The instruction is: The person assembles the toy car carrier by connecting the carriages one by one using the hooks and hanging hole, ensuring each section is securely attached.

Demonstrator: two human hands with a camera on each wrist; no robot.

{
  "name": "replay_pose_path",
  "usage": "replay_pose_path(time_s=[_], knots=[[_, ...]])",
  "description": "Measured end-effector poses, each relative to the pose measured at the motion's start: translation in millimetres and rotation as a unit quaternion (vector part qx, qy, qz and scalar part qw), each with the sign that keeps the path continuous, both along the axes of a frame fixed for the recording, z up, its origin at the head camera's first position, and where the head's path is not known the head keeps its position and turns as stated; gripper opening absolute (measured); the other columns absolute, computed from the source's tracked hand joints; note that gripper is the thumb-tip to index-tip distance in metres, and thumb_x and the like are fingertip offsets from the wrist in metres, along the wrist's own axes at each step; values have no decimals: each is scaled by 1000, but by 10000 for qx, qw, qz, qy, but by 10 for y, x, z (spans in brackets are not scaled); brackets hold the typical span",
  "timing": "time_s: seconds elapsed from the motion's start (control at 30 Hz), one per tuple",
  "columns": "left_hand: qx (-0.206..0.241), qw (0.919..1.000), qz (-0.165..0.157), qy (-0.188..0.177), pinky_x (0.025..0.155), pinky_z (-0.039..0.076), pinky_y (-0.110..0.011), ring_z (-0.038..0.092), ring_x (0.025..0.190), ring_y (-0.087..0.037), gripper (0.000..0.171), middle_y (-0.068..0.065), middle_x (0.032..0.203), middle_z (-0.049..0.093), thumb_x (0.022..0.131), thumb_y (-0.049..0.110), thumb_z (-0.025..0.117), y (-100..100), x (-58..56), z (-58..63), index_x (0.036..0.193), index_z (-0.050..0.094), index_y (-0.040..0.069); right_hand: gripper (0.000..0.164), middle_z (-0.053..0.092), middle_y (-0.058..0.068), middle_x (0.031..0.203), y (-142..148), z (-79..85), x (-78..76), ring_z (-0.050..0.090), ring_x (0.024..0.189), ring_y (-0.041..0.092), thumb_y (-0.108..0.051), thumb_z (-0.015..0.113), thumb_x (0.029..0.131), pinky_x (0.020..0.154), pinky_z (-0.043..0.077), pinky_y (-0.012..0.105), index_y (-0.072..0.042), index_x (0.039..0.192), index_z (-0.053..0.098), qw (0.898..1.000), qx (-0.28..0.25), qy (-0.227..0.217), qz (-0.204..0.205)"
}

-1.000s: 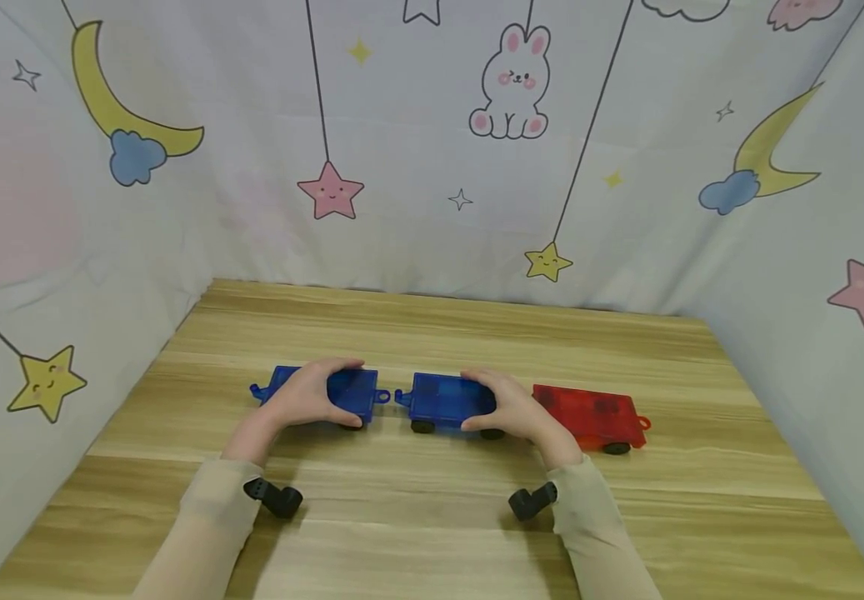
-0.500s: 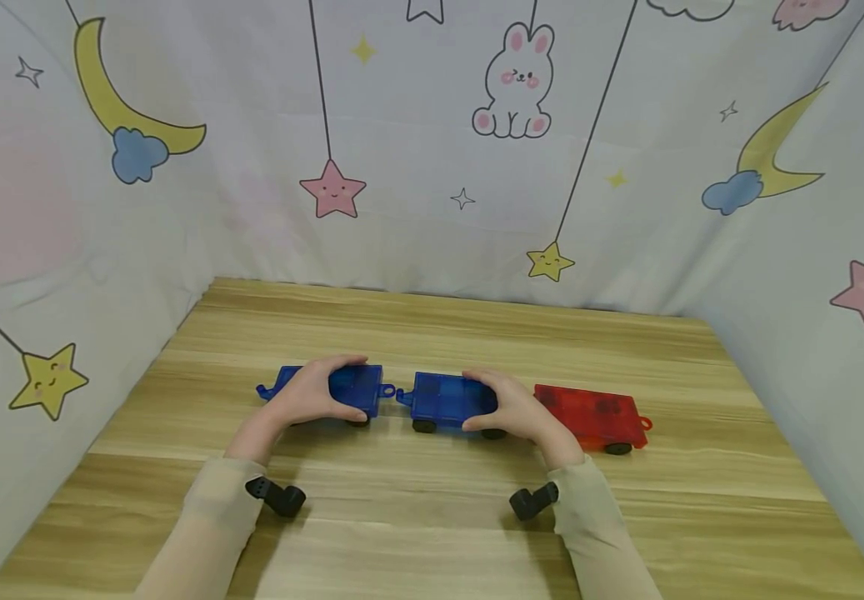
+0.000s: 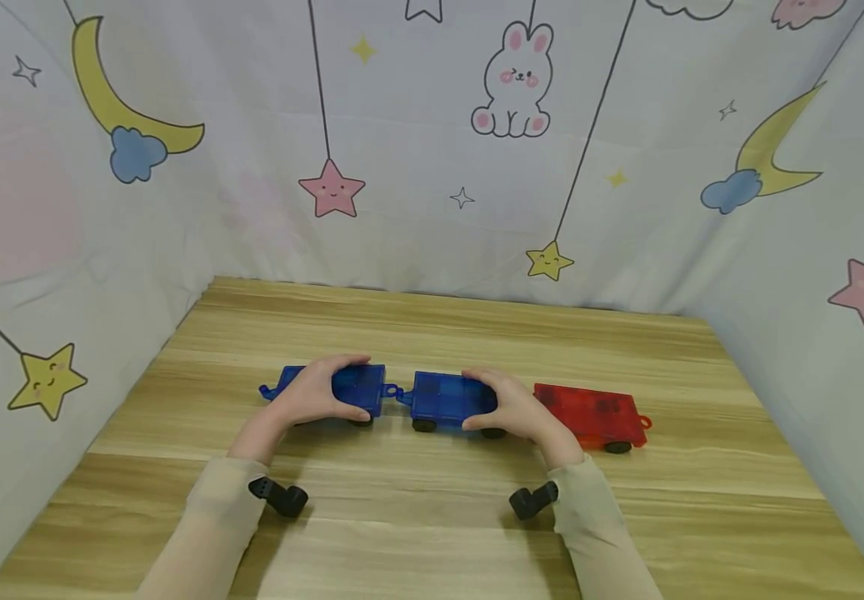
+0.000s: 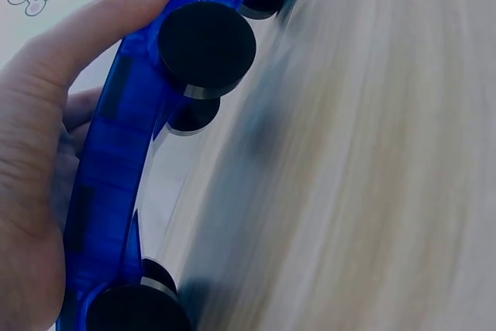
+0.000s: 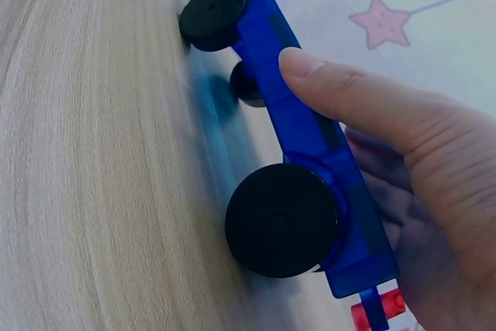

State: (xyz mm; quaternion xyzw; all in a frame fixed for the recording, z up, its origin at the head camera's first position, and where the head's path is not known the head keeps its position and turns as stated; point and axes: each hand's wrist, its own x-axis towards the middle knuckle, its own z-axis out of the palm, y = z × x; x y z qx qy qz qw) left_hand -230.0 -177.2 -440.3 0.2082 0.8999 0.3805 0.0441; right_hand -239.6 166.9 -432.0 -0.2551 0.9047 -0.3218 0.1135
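Note:
My left hand (image 3: pixel 307 396) grips a translucent blue toy car base (image 3: pixel 367 390) with black wheels, thumb along the near side. In the left wrist view, the wheels of this car base (image 4: pixel 116 160) appear lifted off the table. My right hand (image 3: pixel 516 407) holds a second blue car base (image 3: pixel 435 402) by its right half, and the thumb presses its side in the right wrist view (image 5: pixel 294 110). Between the two, the left car's ring (image 3: pixel 391 390) overlaps the right car's hook (image 3: pixel 403 397). Whether they are linked, I cannot tell.
A red car base (image 3: pixel 589 414) stands just right of my right hand, its left end partly hidden by that hand. All sit on a wood-grain table (image 3: pixel 417 517). Patterned white cloth (image 3: pixel 417 242) encloses the back and sides.
My left hand has brought its blue car base a little to the right, so its ring now meets the other car's hook. The right hand and red car base stay nearly still.

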Motion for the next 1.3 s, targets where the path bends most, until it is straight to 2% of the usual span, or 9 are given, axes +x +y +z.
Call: replay_pose_path(time_s=[0.87,1.3], knots=[[-52,9999,45,-92,108,37,-59,42,137,-38,93,-15,147,49,71,42,87,41,-11,-8,147,45,8,83,43,16,151,3,25,13,40,139,38,-36,83,78,111,36,57,-9,147,45,9999,-23,-148,-27],[-66,10000,-10,-8,108,36,-59,42,137,-38,93,-14,147,49,71,43,86,92,-12,-1,146,46,8,83,42,16,152,-3,17,10,39,139,39,-34,84,77,111,36,56,-11,147,45,9998,-66,-199,-73]])
